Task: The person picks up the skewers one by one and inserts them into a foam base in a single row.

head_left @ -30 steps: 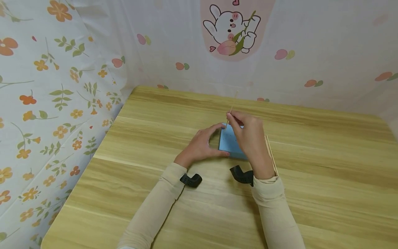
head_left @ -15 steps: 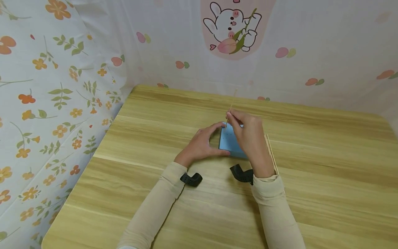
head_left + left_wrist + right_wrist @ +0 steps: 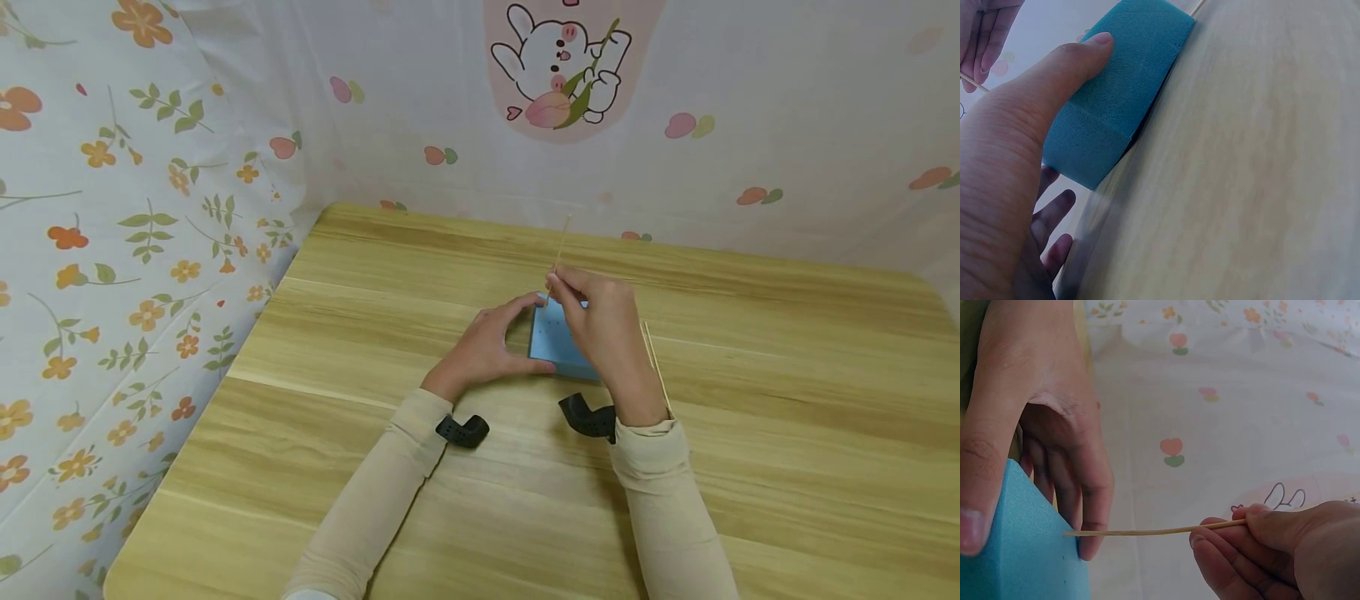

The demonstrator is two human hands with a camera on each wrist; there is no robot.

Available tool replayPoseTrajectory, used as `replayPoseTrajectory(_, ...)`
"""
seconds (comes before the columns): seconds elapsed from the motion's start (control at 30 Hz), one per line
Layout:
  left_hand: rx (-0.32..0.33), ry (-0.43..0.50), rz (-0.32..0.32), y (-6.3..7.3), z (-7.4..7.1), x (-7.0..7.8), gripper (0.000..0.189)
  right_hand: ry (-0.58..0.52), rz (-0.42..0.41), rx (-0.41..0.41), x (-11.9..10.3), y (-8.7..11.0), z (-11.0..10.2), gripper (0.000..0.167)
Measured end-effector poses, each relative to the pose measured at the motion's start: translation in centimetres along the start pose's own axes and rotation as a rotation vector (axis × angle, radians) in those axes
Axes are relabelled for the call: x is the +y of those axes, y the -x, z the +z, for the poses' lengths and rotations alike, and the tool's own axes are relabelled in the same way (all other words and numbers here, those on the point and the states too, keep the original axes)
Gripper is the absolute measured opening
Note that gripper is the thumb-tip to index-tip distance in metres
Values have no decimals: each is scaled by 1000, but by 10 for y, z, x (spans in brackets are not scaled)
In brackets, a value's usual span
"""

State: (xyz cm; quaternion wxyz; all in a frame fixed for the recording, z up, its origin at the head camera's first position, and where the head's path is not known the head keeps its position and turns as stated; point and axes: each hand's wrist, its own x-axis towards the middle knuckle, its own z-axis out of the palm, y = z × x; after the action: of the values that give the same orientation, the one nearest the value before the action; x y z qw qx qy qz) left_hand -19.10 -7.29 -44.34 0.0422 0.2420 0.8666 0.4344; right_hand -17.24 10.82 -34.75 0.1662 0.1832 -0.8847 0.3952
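A light blue foam block (image 3: 555, 343) lies on the table, with several small holes in its top face. My left hand (image 3: 483, 343) grips it from the left side, thumb on the near side and fingers at the far corner. Between thumb and fingertips of my right hand (image 3: 606, 329) is a thin wooden skewer (image 3: 564, 240), slanting upward. In the right wrist view the skewer (image 3: 1141, 533) bows slightly, its lower end touching the block's top near the left fingertips. Whether the tip sits inside a hole cannot be made out. The right hand hides the block's right part.
More thin wooden skewers (image 3: 654, 358) lie on the table right of the block, partly behind the right wrist. A black wrist mount (image 3: 462, 431) is on the left wrist, another (image 3: 588, 417) on the right. Behind the wooden table (image 3: 787, 400) hangs a patterned cloth (image 3: 750, 100).
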Motion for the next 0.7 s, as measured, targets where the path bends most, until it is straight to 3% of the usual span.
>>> replayPoseTrajectory(0.5,-16,-6,-7,-2,1,0,96,-6,-41,-25,2,0,-6,21)
replayPoseTrajectory(0.7,-18,11,-29,1,2,2,97,-23,-1,-55,2,2,-8,21)
